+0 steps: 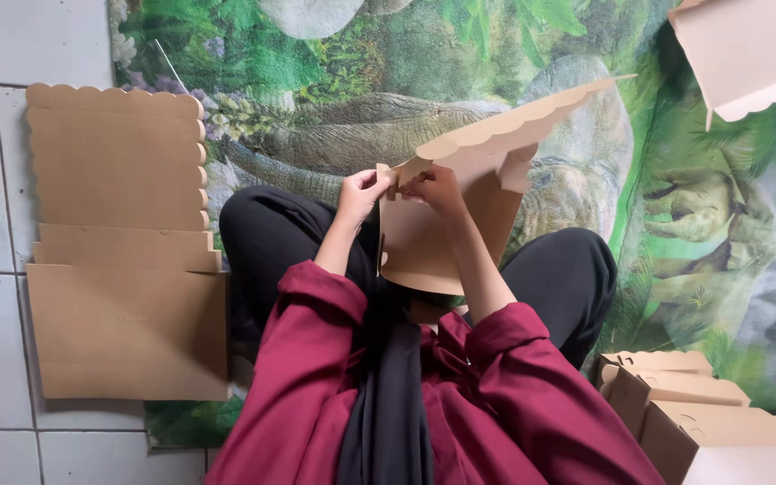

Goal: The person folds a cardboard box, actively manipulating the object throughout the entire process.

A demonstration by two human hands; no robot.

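Left hand (360,193) and right hand (436,189) pinching corner tab of half-folded brown scallop-edged cardboard box (446,233) over lap, fingers clenched on it, flat brown cardboard blanks (123,251) stacked on floor nearby.

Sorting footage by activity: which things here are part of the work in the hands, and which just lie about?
In hand:
- half-folded cardboard box, pinched by left hand and right hand

Lying about:
- flat cardboard sheets
- folded boxes
- open box
- dinosaur-print mat

1. One view only, from a camera worn on the person's head.
2. It looks steeply down over the crossed legs (316,242) to a patterned mat (675,216).
3. The hands sit close, near centre frame.
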